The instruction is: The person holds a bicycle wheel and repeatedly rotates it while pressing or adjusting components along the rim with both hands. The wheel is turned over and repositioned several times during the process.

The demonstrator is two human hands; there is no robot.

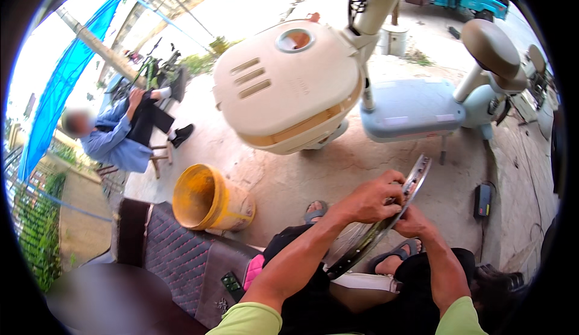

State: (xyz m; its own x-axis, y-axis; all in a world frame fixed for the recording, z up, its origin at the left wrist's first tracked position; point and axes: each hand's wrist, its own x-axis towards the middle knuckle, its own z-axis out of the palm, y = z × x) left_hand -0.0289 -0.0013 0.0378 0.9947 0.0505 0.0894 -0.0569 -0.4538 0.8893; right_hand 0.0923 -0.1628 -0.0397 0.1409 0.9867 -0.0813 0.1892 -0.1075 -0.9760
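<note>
A narrow metal wheel rim [369, 238] stands tilted on edge between my knees, its holed inner face showing. Thin spokes show faintly inside it. My left hand [375, 200] is closed at the rim's upper part, fingers curled over its edge. Just below and to the right, my right hand [414, 221] wraps round the same rim from its other side. Its fingertips are mostly hidden behind the metal. Whether a small part is pinched between the fingers, I cannot tell. The rim's lower end reaches down by my left thigh, near a white piece [365, 282] below me.
Ahead stands a scooter with a cream front box [283, 87] and pale blue footboard [410, 108]. A yellow bucket [238, 205] is at left, beside a quilted dark seat [181, 253] with a small green-black item [231, 285]. A black box [482, 200] lies right. A person [123, 124] sits far left.
</note>
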